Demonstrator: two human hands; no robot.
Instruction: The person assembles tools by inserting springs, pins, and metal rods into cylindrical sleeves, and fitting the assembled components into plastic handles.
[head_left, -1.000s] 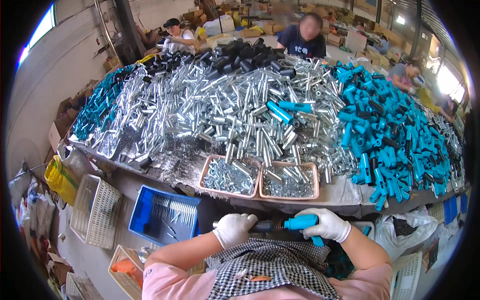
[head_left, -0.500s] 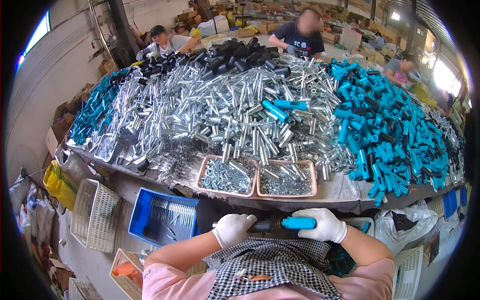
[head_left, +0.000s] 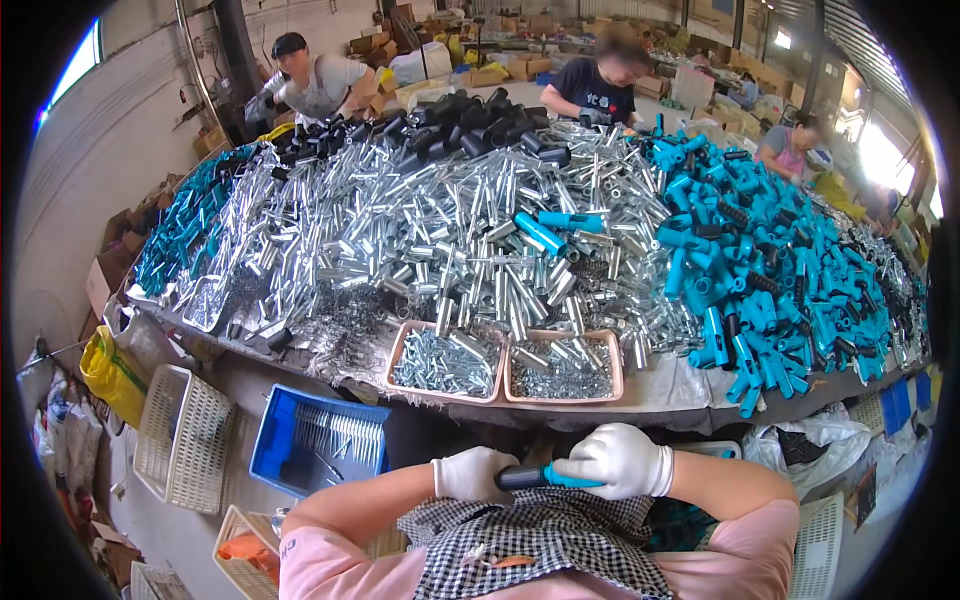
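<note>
Closing gap: since the earlier frame, the white-gloved right hand [head_left: 615, 460] has moved toward nine o'clock and the white-gloved left hand [head_left: 470, 473] slightly toward three; the stretch between the two parts no longer shows.
Left glove: curled narrow around the black cylindrical sleeve [head_left: 520, 478], whose outer end is hidden inside the fist.
Right glove: fingers folded over the teal tubular plastic piece [head_left: 574, 479], covering its far end.
Black-and-teal pair: held in the air between the hands, at twelve o'clock from the black-and-white checked fabric apron [head_left: 530, 545], on this side of the table edge.
Long axis: nearly level across the body, nine to three o'clock, black toward nine, teal toward three.
Join: the parts seem to meet end to end; from where I stand, I cannot tell whether they are seated, pressed or turning.
Good handling: I'd judge the left fist should stay steady while the right bears evenly along that line, with fingertips off the seam; a slanted push could bind it.
Nearby supplies: two pink rectangular trays [head_left: 445, 397] of small metal parts at eleven to twelve o'clock; the heaped teal plastic pieces [head_left: 775, 260] between one and two.
</note>
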